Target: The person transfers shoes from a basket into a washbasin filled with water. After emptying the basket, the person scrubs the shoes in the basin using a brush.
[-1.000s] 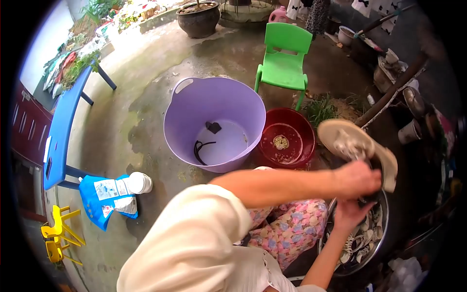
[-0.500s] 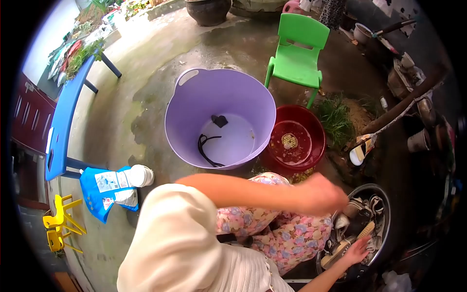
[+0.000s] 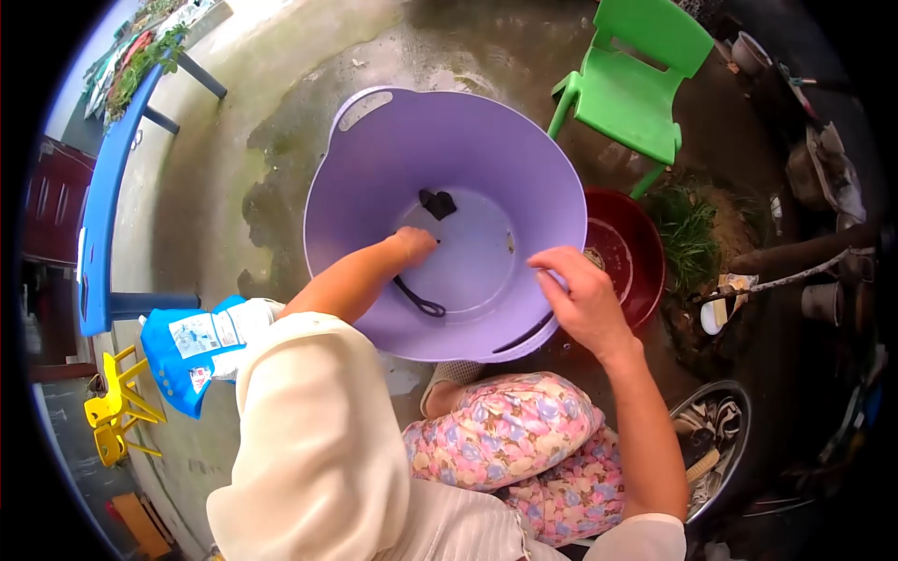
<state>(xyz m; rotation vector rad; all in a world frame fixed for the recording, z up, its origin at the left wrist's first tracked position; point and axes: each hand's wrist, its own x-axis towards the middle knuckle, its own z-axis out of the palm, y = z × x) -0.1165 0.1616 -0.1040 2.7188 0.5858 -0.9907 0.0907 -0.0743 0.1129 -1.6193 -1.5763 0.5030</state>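
Observation:
A large purple tub (image 3: 505,140) stands in front of me. My left hand (image 3: 414,245) reaches down inside it, its fingers closed over the upper part of a black cord (image 3: 421,297). The cord's looped lower end shows on the tub floor, and the rest is hidden by my hand and forearm. Just beyond my fingers lies a small dark crumpled piece (image 3: 438,203). At the tub's near right rim my right hand (image 3: 582,294) hovers with bent fingers, thumb and forefinger apart, nothing clearly held.
A dark red basin (image 3: 645,252) stands against the tub's right side, with a green chair (image 3: 631,89) behind it. A metal basin (image 3: 745,439) of shoes and a brush (image 3: 703,465) is at lower right. A blue bag (image 3: 178,351) and blue table (image 3: 112,215) are left.
My left hand has swung from over the shoe basin into the tub and onto the cord. My right hand left the brush among the shoes and rose to the tub's rim. The view shifted.

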